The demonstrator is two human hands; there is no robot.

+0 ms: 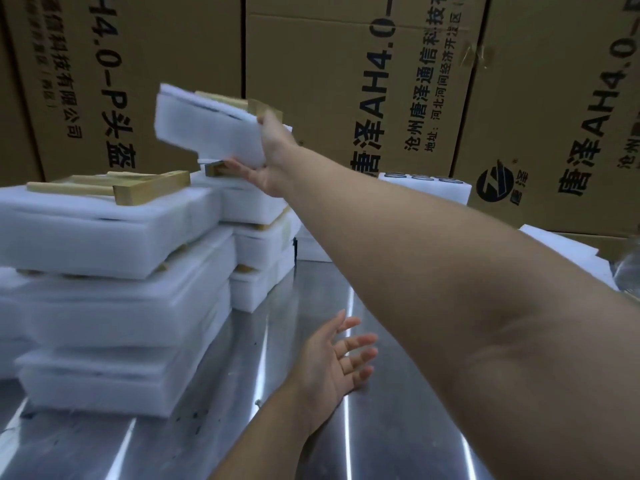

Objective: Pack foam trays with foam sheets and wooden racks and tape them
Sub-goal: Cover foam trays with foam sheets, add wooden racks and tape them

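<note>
My right hand (273,157) reaches far forward and grips a white foam tray pack (211,126) with a wooden rack (242,102) taped on its top, holding it tilted in the air above the rear foam stack (256,237). My left hand (332,358) hovers low over the metal table (346,427), palm up, fingers spread, holding nothing. On the left stands a taller stack of foam packs (114,299); a wooden rack (138,187) lies on its top one.
A wall of large brown cardboard boxes (363,81) closes off the back. More white foam pieces (426,188) sit at the back right, a foam sheet (561,247) lies at the right, and a clear plastic object (628,271) shows at the right edge.
</note>
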